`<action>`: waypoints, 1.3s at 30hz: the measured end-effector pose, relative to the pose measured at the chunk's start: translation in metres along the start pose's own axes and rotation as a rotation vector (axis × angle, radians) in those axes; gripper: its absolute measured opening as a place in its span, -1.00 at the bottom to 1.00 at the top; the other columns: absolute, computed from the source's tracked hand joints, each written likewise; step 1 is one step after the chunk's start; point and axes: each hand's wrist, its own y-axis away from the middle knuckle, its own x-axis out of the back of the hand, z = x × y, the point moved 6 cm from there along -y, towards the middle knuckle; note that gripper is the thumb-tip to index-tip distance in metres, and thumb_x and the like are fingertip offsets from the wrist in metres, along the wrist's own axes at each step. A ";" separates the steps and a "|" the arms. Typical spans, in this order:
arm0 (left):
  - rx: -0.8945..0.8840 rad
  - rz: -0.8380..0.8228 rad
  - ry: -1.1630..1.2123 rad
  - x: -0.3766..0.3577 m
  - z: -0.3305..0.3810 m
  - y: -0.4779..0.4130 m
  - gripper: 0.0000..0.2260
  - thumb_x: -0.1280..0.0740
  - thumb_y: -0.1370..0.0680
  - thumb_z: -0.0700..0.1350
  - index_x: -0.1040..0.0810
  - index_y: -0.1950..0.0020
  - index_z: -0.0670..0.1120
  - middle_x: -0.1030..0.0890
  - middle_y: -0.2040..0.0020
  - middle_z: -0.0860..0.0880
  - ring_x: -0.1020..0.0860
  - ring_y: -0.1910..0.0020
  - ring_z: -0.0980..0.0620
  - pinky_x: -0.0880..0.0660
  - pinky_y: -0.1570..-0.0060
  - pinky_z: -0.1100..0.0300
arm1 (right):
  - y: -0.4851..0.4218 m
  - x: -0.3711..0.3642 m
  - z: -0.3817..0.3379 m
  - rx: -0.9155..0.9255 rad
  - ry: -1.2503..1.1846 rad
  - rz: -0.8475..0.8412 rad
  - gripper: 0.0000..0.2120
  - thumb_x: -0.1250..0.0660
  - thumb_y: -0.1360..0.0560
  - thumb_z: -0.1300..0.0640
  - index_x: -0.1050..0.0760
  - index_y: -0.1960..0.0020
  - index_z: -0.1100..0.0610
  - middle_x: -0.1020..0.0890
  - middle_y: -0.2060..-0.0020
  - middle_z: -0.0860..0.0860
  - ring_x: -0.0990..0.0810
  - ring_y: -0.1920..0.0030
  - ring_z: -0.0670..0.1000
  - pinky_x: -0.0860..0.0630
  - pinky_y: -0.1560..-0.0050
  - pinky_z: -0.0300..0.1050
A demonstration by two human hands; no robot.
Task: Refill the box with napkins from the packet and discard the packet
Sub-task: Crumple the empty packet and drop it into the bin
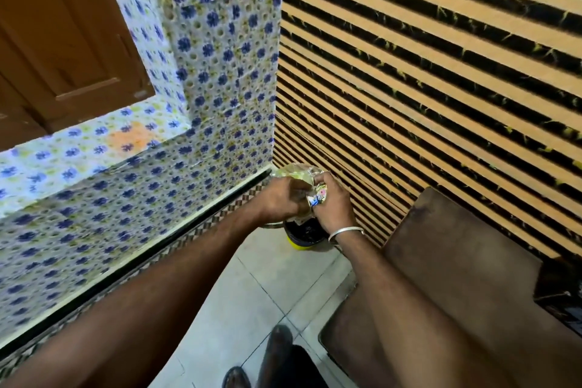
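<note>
Left hand (282, 198) and right hand (330, 201) pressed together, both clamped on crumpled clear packet (299, 178) bunched between fingers. Directly below hands: dark bin (307, 235) with yellow base, on tiled floor (252, 293). Silver bangle (345, 231) on right wrist. Brown seat (456, 277) right of hands.

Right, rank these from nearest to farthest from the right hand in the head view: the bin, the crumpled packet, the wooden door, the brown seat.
1. Crumpled packet: gripped in the right hand and left hand.
2. Bin: directly below the hands, on the floor.
3. Brown seat: to the right.
4. Wooden door: upper left, past the floral wall.
</note>
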 end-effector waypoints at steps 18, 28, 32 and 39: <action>0.125 -0.053 -0.119 -0.068 -0.136 -0.238 -0.74 -0.42 -0.44 -0.24 -0.71 -0.09 -0.05 -0.70 -0.11 -0.07 -0.60 -0.13 -0.09 -0.45 -0.01 0.20 | -0.150 -0.104 0.157 -0.623 -0.586 -0.178 -0.41 -0.13 -0.44 0.64 -0.38 -0.42 0.34 -0.54 -0.19 0.15 -0.52 -0.21 0.10 -0.56 -0.06 -0.26; 0.197 -0.162 -0.152 -0.182 -0.247 -0.338 -0.79 -0.37 -0.50 -0.05 -0.71 -0.05 -0.07 -0.67 -0.10 -0.13 -0.57 -0.15 -0.17 -0.46 -0.11 0.10 | -0.215 -0.196 0.299 -0.874 -0.378 -0.079 -0.74 -0.32 -0.45 0.39 -0.66 -0.09 0.29 -0.69 0.02 0.24 -0.63 -0.03 0.18 -0.54 -0.17 0.05; 0.160 -0.147 -0.200 -0.227 -0.300 -0.370 -0.77 -0.33 -0.45 -0.09 -0.72 0.05 -0.16 -0.70 0.08 -0.22 -0.61 0.02 -0.28 -0.50 0.00 0.02 | -0.229 -0.254 0.370 -0.929 -0.398 -0.163 -0.81 -0.32 -0.45 0.28 -0.67 0.00 0.22 -0.64 0.18 0.12 -0.58 0.13 0.11 -0.50 -0.09 0.08; 0.222 -0.250 -0.237 -0.327 -0.387 -0.425 -0.82 -0.34 -0.52 -0.16 -0.72 -0.01 -0.14 -0.71 0.02 -0.17 -0.62 -0.05 -0.20 -0.49 -0.06 0.05 | -0.255 -0.326 0.480 -0.857 -0.022 -0.453 -0.72 -0.23 -0.59 0.13 -0.61 -0.20 0.16 -0.63 -0.16 0.17 -0.57 -0.23 0.15 -0.40 -0.07 -0.21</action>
